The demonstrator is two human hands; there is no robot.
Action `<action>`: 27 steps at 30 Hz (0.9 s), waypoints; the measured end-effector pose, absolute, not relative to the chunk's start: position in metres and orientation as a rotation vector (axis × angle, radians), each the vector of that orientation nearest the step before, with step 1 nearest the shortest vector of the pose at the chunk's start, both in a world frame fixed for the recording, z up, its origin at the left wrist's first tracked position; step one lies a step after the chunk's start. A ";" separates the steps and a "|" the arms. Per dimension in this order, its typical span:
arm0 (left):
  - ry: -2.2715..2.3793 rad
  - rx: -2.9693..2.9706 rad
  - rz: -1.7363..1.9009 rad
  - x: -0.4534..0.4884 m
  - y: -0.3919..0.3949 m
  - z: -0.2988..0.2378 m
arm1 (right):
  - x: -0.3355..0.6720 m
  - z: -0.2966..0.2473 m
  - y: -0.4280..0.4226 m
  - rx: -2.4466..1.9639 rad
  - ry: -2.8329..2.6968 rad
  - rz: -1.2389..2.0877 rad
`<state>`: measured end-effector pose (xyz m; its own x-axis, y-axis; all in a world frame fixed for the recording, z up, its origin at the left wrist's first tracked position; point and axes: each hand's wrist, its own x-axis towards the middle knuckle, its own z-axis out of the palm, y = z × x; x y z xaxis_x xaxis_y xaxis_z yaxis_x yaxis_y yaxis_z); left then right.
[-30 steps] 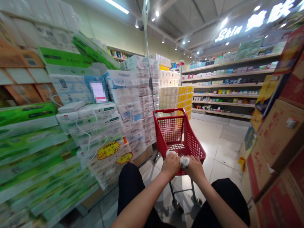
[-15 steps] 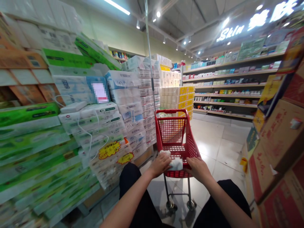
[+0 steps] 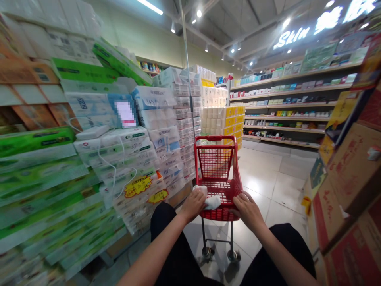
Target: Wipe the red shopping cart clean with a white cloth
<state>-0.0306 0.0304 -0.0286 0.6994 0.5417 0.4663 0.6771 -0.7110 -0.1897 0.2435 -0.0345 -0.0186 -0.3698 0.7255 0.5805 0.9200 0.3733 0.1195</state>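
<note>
A small red shopping cart [image 3: 216, 178] with a mesh basket stands right in front of my knees. My left hand [image 3: 193, 204] is closed around a crumpled white cloth [image 3: 212, 202] at the cart's near left corner. Part of the cloth shows above the fingers and part hangs over the basket's near rim. At the near right corner, my right hand [image 3: 245, 208] grips the cart's rim, its fingers curled over the edge. The cart's wheels [image 3: 233, 255] rest on the tiled floor.
Stacked tissue packs [image 3: 163, 131] rise close on the left, with a phone [image 3: 125, 113] and white cable against them. Cardboard boxes [image 3: 354, 171] line the right side. Farther back are yellow-and-white paper-roll packs [image 3: 233, 123] and product shelves [image 3: 285, 105]. A thin metal pole [image 3: 187, 71] stands behind the cart.
My left hand has slid left with the cloth along the cart's near edge. The cart's near end and wheels have shifted slightly left. My right hand still holds the rim.
</note>
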 end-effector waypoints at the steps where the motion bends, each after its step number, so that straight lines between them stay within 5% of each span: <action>1: -0.970 -2.542 -0.548 -0.028 0.028 -0.030 | 0.242 -0.020 -0.035 -1.425 -2.199 -0.610; 20: -1.241 -2.584 -0.682 0.055 -0.017 -0.026 | 0.220 -0.025 -0.039 -1.365 -2.126 -0.451; 27: -1.092 -2.976 -1.308 0.016 -0.020 0.016 | 0.242 0.023 -0.054 -1.269 -1.927 -0.228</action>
<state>0.0161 -0.0197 0.0161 0.5164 0.6497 0.5579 0.4328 -0.7601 0.4846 0.2421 -0.0539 0.0231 -0.1767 0.6920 0.7000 0.8363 0.4805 -0.2640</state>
